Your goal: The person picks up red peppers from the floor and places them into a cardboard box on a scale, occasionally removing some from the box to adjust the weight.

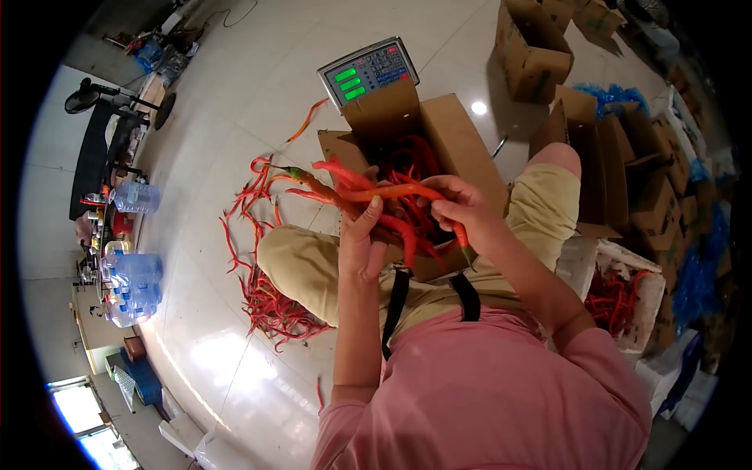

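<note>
My left hand (362,239) grips a bunch of long red chili peppers (345,184) that fan out to the left, stems outward. My right hand (462,207) holds one end of the same bunch and pinches another chili (462,239) that hangs down from its fingers. Both hands are over an open cardboard box (462,137) with more red chilies (411,157) inside. The box sits on a weighing scale whose display (368,72) shows green digits.
Loose chilies (270,301) lie on the tiled floor to the left of my knee. A white foam box (623,294) of chilies stands at the right, with stacked cardboard boxes (533,51) behind. Water bottles (129,282) sit far left.
</note>
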Tool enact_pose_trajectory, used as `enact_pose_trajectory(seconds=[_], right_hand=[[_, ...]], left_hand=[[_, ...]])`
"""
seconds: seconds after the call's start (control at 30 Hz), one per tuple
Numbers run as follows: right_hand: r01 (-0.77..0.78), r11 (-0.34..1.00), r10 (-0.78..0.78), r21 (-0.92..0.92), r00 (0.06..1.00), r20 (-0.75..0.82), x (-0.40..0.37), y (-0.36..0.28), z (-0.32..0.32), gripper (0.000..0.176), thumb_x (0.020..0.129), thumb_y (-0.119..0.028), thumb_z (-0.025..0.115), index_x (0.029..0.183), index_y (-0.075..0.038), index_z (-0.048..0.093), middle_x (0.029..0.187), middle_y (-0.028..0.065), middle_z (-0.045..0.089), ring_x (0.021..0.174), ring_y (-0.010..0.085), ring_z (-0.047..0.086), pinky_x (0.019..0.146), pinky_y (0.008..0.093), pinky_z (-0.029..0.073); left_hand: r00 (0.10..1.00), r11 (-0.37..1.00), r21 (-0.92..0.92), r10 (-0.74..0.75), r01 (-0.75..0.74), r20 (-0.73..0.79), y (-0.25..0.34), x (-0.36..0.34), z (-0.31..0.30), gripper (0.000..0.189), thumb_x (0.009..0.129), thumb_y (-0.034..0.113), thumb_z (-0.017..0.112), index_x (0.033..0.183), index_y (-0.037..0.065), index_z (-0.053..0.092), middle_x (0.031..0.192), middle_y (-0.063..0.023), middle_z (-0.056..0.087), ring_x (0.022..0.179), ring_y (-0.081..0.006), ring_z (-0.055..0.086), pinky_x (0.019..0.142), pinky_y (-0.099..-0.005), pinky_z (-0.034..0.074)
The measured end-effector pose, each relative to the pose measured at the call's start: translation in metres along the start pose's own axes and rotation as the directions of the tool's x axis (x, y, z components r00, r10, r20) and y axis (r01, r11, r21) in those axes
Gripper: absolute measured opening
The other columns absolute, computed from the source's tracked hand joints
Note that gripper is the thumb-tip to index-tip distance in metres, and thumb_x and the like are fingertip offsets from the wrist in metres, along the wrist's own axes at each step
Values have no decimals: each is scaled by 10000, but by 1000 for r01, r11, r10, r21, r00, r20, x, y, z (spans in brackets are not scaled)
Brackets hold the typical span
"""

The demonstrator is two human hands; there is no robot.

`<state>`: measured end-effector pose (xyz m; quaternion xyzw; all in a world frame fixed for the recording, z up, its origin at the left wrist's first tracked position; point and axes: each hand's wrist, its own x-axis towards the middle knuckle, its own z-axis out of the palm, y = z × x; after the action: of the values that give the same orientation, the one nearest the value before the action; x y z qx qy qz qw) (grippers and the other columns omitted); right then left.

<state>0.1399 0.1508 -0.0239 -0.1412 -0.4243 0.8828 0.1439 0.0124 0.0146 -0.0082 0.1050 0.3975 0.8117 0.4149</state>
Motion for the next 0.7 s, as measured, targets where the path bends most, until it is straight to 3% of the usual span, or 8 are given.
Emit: enact_pose_trajectory(seconds=[0.1,0.27,0.37,0.47,0.5,0.57,0.6,0.7], right_hand=[[18,983,-17,182,1000,-9,1,-8,-9,327,852,-38,538,1176,-18,494,1006,79,601,666,71,458,539,188,372],[112,981,-93,157,988,-124,3,-16,-25,362,874,-73,537,1226,-21,468,1069,99,567,700,65,475,539,157,383],[141,979,-109,145,972,-209,7,-13,-31,335,871,-54,524,1201,-8,490,1035,80,600,684,67,482,561,182,398],[136,990,-138,-23,974,-181,17,-2,-44,367,885,-93,523,1234,-1,459,1104,102,570,799,121,534,692,227,450],[177,957,-225,-231,953,-202,21,9,-49,384,887,-109,527,1246,1,446,1128,107,553,861,138,533,747,245,444],[214,764,-398,-608,898,-185,33,31,-50,422,891,-142,534,1269,6,419,1176,116,521,985,173,530,857,281,431],[187,842,-301,-506,942,-152,25,13,-30,475,880,-168,561,1289,7,394,1223,111,479,1117,167,467,937,295,383],[157,964,-134,-214,984,117,13,1,9,477,868,-159,581,1273,18,402,1178,98,507,1082,134,479,918,274,390]], left_hand=[[1000,999,-34,1,-1,0,-1,2,-2,457,855,72,567,1274,21,390,1017,-83,538,832,-175,523,719,-324,468],[999,998,-61,26,-28,-29,9,-2,-1,433,854,49,547,1258,6,396,1017,-91,532,820,-173,509,733,-330,453],[999,994,-104,40,-39,2,14,-4,-2,415,845,36,546,1236,6,410,1018,-102,538,826,-189,514,755,-344,449],[998,990,-137,47,-41,46,17,-5,-4,416,827,27,562,1219,4,424,1011,-121,558,878,-223,535,807,-374,446],[998,994,-107,38,-32,55,17,-6,-3,405,825,27,564,1208,0,433,1020,-126,562,916,-236,536,832,-387,441],[997,999,-44,21,-18,73,19,-8,0,384,822,26,568,1186,-9,451,1039,-135,570,992,-261,540,883,-414,431],[998,999,-10,32,-31,62,20,-8,5,368,824,20,560,1175,-18,457,1095,-152,554,1027,-270,533,901,-412,425],[998,997,62,49,-52,48,11,-9,21,342,831,2,538,1162,-45,465,1225,-186,508,1108,-287,509,953,-407,402]])
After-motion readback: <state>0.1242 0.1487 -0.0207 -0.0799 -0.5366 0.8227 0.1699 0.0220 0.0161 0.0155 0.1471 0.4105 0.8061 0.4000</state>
